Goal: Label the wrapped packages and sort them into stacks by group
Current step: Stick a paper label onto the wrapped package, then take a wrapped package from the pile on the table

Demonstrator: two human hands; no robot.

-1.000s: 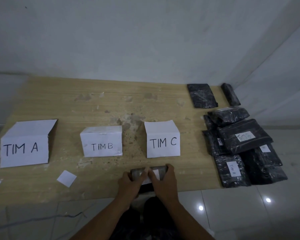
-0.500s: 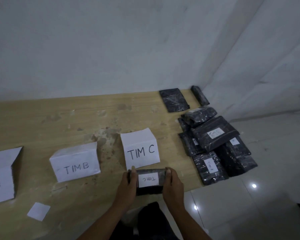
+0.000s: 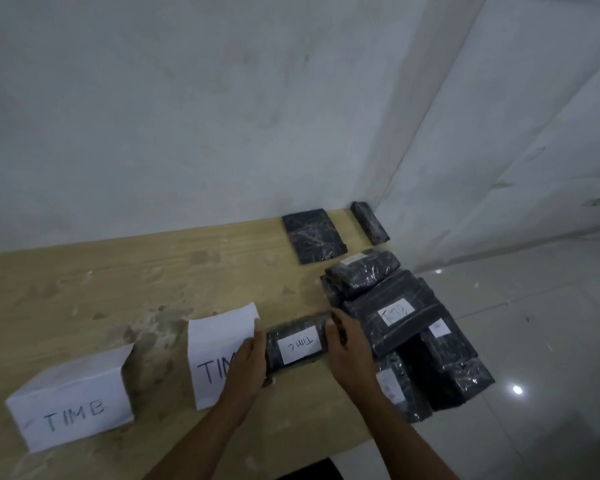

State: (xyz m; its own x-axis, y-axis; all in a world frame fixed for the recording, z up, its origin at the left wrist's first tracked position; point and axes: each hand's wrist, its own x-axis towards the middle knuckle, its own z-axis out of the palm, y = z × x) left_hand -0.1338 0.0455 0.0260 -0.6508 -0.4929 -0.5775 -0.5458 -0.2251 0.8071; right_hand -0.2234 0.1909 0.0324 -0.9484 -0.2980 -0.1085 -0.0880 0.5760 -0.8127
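A small black wrapped package [image 3: 297, 344] with a white label reading TIM C is held between both hands, above the table and right of the folded TIM C sign [image 3: 219, 344]. My left hand [image 3: 248, 363] grips its left end and partly covers the sign's lettering. My right hand [image 3: 349, 351] grips its right end, close to the pile of black wrapped packages [image 3: 406, 320]. Several packages in the pile carry white labels. The folded TIM B sign [image 3: 71, 407] stands further left.
The wooden table [image 3: 118, 292] runs along a white wall. Two unlabelled black packages lie at the far right corner, one flat [image 3: 312, 235], one narrow [image 3: 369, 222]. Shiny tiled floor [image 3: 534, 341] shows beyond the table's right edge.
Both hands have carried the labelled package away from the table's near edge, up and to the right, level with the TIM C sign. The view has swung right, so the TIM A sign is out of frame.
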